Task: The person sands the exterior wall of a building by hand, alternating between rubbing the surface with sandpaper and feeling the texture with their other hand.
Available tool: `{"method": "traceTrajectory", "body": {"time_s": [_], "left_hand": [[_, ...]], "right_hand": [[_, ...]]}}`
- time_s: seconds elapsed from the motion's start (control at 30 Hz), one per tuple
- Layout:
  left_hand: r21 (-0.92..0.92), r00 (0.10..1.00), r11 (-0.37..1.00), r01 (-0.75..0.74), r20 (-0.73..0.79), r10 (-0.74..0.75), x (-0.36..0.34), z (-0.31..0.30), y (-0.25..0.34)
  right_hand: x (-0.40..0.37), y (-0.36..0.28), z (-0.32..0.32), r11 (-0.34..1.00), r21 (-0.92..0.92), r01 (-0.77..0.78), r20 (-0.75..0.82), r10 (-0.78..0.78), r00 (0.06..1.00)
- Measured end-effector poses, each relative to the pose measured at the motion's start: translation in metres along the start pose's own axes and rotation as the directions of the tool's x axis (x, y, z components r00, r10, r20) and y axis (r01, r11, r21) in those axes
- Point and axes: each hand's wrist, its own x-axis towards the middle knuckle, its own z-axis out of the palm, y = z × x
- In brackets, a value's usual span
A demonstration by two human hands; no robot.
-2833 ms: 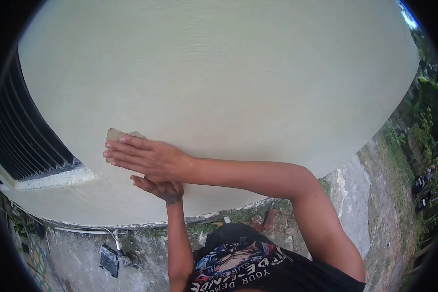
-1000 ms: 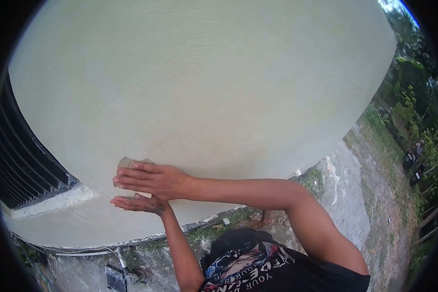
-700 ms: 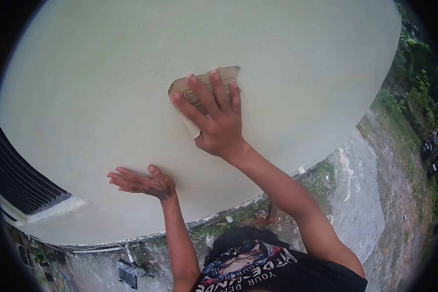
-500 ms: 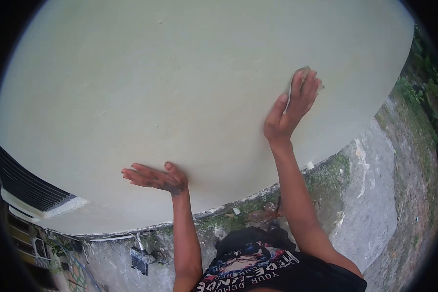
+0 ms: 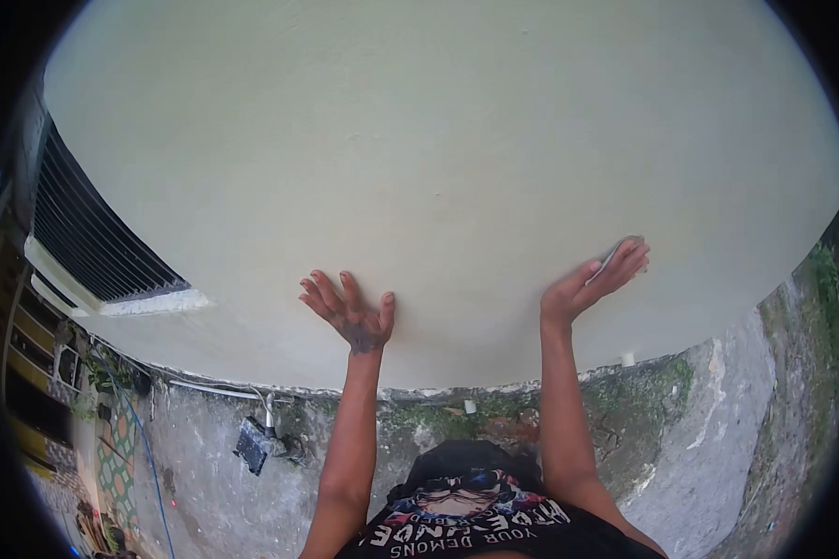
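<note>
Left hand [image 5: 352, 317], fingers spread, against wall [image 5: 457, 140]; right hand [image 5: 583, 287], fingers close together, holding paper [image 5: 611, 253] to wall; barred window [image 5: 93, 224] at far left; black shirt [image 5: 461, 458] below

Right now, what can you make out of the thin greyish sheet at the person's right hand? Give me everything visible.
The thin greyish sheet is mostly hidden by the right hand. A narrow, slightly curved pale strip shows between thumb and fingers, slanting up to the right. It looks like paper, though its exact material and any markings can't be made out. It sits between the hand and the pale, smooth-looking wall; whether it lies fully flat there, or is gripped or just pressed, can't be told.
</note>
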Motion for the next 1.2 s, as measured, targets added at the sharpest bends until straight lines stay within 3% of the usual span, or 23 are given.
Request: {"method": "traceTrajectory", "body": {"time_s": [0.07, 0.13, 0.23, 0.3, 0.4, 0.47, 0.53, 0.57, 0.63, 0.67, 0.83, 0.9, 0.93, 0.97, 1.0, 1.03, 1.1, 1.13, 1.2], "left_hand": [[-0.011, 0.989, 0.989, 0.145, -0.04, -0.145, -0.008, 0.001, -0.029], [-0.136, 0.899, 0.902, 0.409, -0.107, -0.424, -0.025, 0.004, -0.044], [-0.183, 0.879, 0.876, 0.447, -0.092, -0.468, -0.054, 0.01, -0.048], [-0.194, 0.875, 0.864, 0.465, -0.047, -0.482, -0.066, 0.008, -0.044], [-0.187, 0.891, 0.874, 0.449, 0.026, -0.453, -0.079, 0.0, -0.049], [-0.178, 0.901, 0.883, 0.433, 0.056, -0.431, -0.084, -0.004, -0.059], [-0.131, 0.812, 0.802, 0.582, 0.047, -0.582, -0.087, -0.009, -0.071], [-0.142, 0.813, 0.802, 0.58, 0.052, -0.58, -0.087, -0.01, -0.079], [-0.262, 0.444, 0.436, 0.861, -0.03, -0.896, -0.086, -0.01, -0.097], [-0.239, 0.466, 0.465, 0.853, -0.056, -0.883, -0.084, -0.014, -0.105], [-0.258, 0.62, 0.623, 0.738, -0.104, -0.777, -0.03, -0.034, -0.09], [-0.234, 0.786, 0.791, 0.566, -0.137, -0.603, -0.011, -0.03, -0.068], [-0.268, 0.826, 0.831, 0.487, -0.165, -0.538, 0.001, -0.025, -0.05], [-0.279, 0.839, 0.84, 0.466, -0.16, -0.519, 0.012, -0.023, -0.031], [-0.288, 0.885, 0.883, 0.371, -0.179, -0.431, 0.023, -0.02, -0.01], [-0.293, 0.919, 0.916, 0.274, -0.2, -0.339, 0.032, -0.017, 0.012], [-0.304, 0.948, 0.936, 0.176, -0.202, -0.244, 0.046, -0.013, 0.057], [-0.307, 0.967, 0.947, 0.094, -0.198, -0.16, 0.053, -0.009, 0.081], [-0.289, 0.982, 0.956, 0.041, -0.165, -0.092, 0.061, 0.003, 0.131]], "right_hand": [[0.017, -0.056, 0.017, 0.92, 0.036, 0.389, 0.133, -0.39, 0.911], [0.019, -0.118, 0.033, 0.829, 0.158, 0.537, 0.187, -0.559, 0.808], [0.005, -0.222, 0.059, 0.688, 0.256, 0.679, 0.277, -0.725, 0.63], [-0.012, -0.284, 0.076, 0.578, 0.224, 0.785, 0.321, -0.804, 0.5], [-0.06, -0.345, 0.105, 0.406, 0.279, 0.87, 0.261, -0.904, 0.338], [-0.101, -0.361, 0.115, 0.238, 0.263, 0.935, 0.258, -0.951, 0.17], [-0.147, -0.352, 0.116, 0.033, 0.283, 0.959, 0.286, -0.957, -0.052], [-0.166, -0.341, 0.112, -0.072, 0.296, 0.952, 0.303, -0.939, -0.166], [-0.192, -0.305, 0.099, -0.314, 0.443, 0.84, 0.365, -0.792, -0.489], [-0.217, -0.274, 0.101, -0.33, 0.463, 0.823, 0.361, -0.778, -0.515], [-0.171, -0.233, 0.074, -0.195, 0.494, 0.848, 0.435, -0.789, -0.434], [-0.133, -0.22, 0.073, 0.003, 0.435, 0.9, 0.37, -0.912, -0.176], [-0.108, -0.212, 0.069, 0.103, 0.404, 0.909, 0.336, -0.941, -0.043], [-0.083, -0.203, 0.064, 0.122, 0.384, 0.915, 0.345, -0.938, -0.02], [-0.057, -0.191, 0.06, 0.25, 0.328, 0.911, 0.331, -0.934, 0.138], [-0.032, -0.177, 0.054, 0.375, 0.276, 0.885, 0.303, -0.908, 0.29], [0.026, -0.139, 0.04, 0.521, 0.116, 0.846, 0.295, -0.831, 0.472], [0.056, -0.116, 0.026, 0.617, 0.138, 0.775, 0.349, -0.762, 0.545], [0.111, -0.065, 0.009, 0.781, 0.118, 0.613, 0.254, -0.621, 0.742]]}}
